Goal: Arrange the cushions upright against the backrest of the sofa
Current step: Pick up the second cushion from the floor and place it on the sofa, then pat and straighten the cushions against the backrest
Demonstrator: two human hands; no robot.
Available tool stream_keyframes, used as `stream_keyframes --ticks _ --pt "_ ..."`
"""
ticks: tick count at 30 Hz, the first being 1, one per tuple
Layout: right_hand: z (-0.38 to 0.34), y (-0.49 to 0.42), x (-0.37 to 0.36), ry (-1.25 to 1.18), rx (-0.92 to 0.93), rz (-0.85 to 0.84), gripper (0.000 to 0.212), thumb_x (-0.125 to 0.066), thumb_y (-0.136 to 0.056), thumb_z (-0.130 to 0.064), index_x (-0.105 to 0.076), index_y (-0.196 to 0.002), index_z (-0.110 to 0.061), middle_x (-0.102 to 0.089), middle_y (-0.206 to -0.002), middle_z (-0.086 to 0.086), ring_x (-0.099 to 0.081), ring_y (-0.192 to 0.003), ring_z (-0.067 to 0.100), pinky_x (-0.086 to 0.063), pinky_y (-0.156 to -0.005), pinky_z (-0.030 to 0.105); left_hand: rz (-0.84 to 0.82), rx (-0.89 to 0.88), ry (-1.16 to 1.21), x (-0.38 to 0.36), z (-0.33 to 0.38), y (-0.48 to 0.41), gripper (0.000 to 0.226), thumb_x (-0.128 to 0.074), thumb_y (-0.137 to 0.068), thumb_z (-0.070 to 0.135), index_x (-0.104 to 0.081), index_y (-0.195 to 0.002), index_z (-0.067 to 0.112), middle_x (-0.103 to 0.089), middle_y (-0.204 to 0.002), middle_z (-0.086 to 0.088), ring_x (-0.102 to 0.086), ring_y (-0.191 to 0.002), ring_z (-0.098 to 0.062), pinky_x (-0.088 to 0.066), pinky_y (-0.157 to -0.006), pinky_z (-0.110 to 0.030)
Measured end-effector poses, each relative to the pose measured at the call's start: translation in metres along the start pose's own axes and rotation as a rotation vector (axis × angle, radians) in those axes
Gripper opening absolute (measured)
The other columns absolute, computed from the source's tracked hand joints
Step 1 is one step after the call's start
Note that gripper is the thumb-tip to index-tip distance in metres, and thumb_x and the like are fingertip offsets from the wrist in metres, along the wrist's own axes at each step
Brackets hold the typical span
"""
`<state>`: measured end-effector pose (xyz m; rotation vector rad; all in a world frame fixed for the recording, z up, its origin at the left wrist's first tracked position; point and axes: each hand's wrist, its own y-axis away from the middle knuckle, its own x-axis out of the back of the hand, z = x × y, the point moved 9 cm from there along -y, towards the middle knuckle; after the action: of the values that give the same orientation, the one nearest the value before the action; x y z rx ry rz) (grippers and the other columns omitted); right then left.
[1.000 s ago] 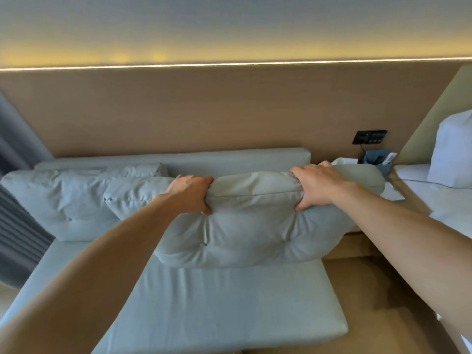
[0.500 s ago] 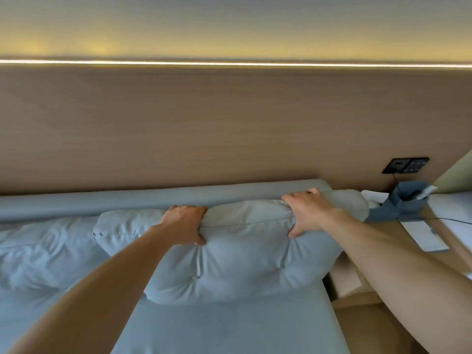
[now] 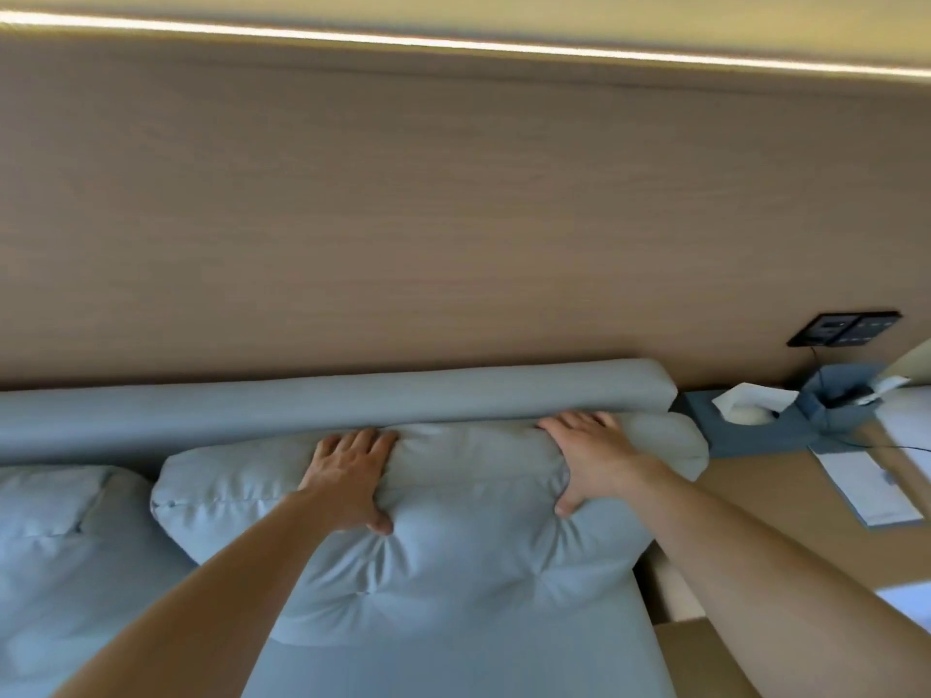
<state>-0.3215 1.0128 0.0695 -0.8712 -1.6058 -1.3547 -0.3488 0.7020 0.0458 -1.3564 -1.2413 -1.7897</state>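
A pale blue-grey tufted cushion (image 3: 468, 556) stands upright on the sofa seat (image 3: 468, 667), its top edge against the low backrest (image 3: 322, 403). My left hand (image 3: 352, 478) grips the cushion's top edge left of centre, fingers over the top and thumb pressed into the front. My right hand (image 3: 592, 458) holds the top edge towards the right in the same way. A second matching cushion (image 3: 60, 546) leans against the backrest at the left, touching the first one.
A wooden wall panel (image 3: 453, 219) rises behind the sofa. To the right stands a side table (image 3: 786, 501) with a tissue box (image 3: 750, 403), a blue holder (image 3: 836, 400), a paper card (image 3: 866, 486) and a cable. A black switch panel (image 3: 844, 329) is on the wall.
Both hands have pushed the cushion back and down until it rests against the backrest. The camera has moved closer and tilted, so the sofa sits lower in view.
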Motion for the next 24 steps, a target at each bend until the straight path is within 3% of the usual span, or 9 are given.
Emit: stream_keyframes --ticks 4,7,9,10,12,14,18,22,24 --pt "0.009 0.042 0.009 -0.05 -0.069 0.172 0.136 -0.081 -0.055 -0.075 -0.004 -0.16 -0.035 0.0 -0.171 -0.003 0.011 -0.155 0.017 -0.004 -0.122 0.054 0.011 0.026 -0.027 0.007 0.005 0.013 0.142 -0.078 -0.059 0.076 0.004 -0.164 0.027 -0.018 -0.169 -0.001 -0.017 -0.155 -0.024 -0.004 -0.125 -0.049" --pt "0.049 0.107 0.026 -0.392 -0.225 0.489 0.113 -0.073 -0.067 -0.079 -0.018 -0.157 -0.037 -0.017 -0.167 -0.006 -0.008 -0.154 0.013 -0.023 -0.119 0.051 0.027 -0.018 -0.013 0.013 0.019 0.026 0.149 -0.074 -0.058 0.084 0.021 -0.16 0.031 -0.004 -0.173 -0.005 0.0 -0.158 -0.024 0.003 -0.124 -0.05" --pt "0.098 0.148 0.02 -0.868 -0.467 0.693 0.107 -0.072 -0.067 -0.078 -0.027 -0.155 -0.034 -0.033 -0.159 -0.006 -0.028 -0.145 0.01 -0.032 -0.115 0.04 0.014 -0.03 0.011 0.015 0.034 0.031 0.152 -0.072 -0.056 0.089 0.027 -0.157 0.033 0.008 -0.173 -0.006 0.012 -0.157 -0.024 0.004 -0.124 -0.051" --pt "0.118 0.158 0.005 -1.146 -0.617 0.694 0.112 -0.07 -0.066 -0.078 -0.024 -0.157 -0.032 -0.03 -0.162 -0.001 -0.03 -0.146 0.016 -0.032 -0.115 0.042 -0.001 -0.03 0.012 0.015 0.042 0.031 0.153 -0.072 -0.055 0.089 0.03 -0.155 0.034 0.013 -0.172 -0.007 0.016 -0.157 -0.024 0.003 -0.123 -0.054" --pt "0.131 0.158 -0.036 -1.564 -0.849 0.469 0.111 -0.065 -0.071 -0.082 -0.018 -0.16 -0.034 -0.02 -0.168 -0.001 -0.023 -0.151 0.027 -0.027 -0.115 0.055 -0.025 -0.012 0.009 0.014 0.057 0.026 0.155 -0.075 -0.055 0.086 0.033 -0.153 0.037 0.015 -0.172 -0.007 0.017 -0.156 -0.027 0.0 -0.122 -0.06" --pt "0.128 0.143 -0.063 -1.748 -0.896 0.229 0.105 -0.061 -0.071 -0.087 -0.026 -0.157 -0.039 -0.024 -0.167 -0.002 -0.024 -0.151 0.03 -0.029 -0.112 0.062 -0.047 0.016 -0.009 0.011 0.07 0.019 0.151 -0.079 -0.058 0.08 0.029 -0.155 0.04 0.003 -0.172 -0.007 0.005 -0.158 -0.031 -0.006 -0.12 -0.066" --pt "0.116 0.106 -0.078 -1.751 -0.799 0.09 0.093 -0.072 -0.067 -0.08 -0.046 -0.144 -0.034 -0.047 -0.154 0.002 -0.043 -0.139 0.032 -0.042 -0.106 0.066 0.038 0.067 -0.042 0.01 0.068 0.01 0.125 -0.078 -0.068 0.07 0.006 -0.158 0.047 -0.037 -0.153 0.003 -0.032 -0.143 -0.027 -0.017 -0.116 -0.067" --pt "0.111 0.094 -0.082 -1.743 -0.723 0.062 0.102 -0.077 -0.06 -0.082 -0.047 -0.145 -0.035 -0.058 -0.137 -0.001 -0.057 -0.118 0.028 -0.051 -0.093 0.06 0.022 0.104 -0.04 0.007 0.053 0.02 0.12 -0.079 -0.069 0.067 -0.001 -0.158 0.049 -0.041 -0.153 0.006 -0.034 -0.144 -0.025 -0.019 -0.116 -0.061" --pt "0.12 0.095 -0.083 -1.722 -0.741 0.096 0.105 -0.078 -0.055 -0.084 -0.047 -0.144 -0.038 -0.057 -0.139 -0.003 -0.055 -0.124 0.029 -0.049 -0.095 0.062 0.032 0.122 -0.035 0.012 0.059 0.023 0.122 -0.08 -0.071 0.066 0.002 -0.159 0.047 -0.035 -0.159 0.004 -0.027 -0.149 -0.027 -0.014 -0.119 -0.062"
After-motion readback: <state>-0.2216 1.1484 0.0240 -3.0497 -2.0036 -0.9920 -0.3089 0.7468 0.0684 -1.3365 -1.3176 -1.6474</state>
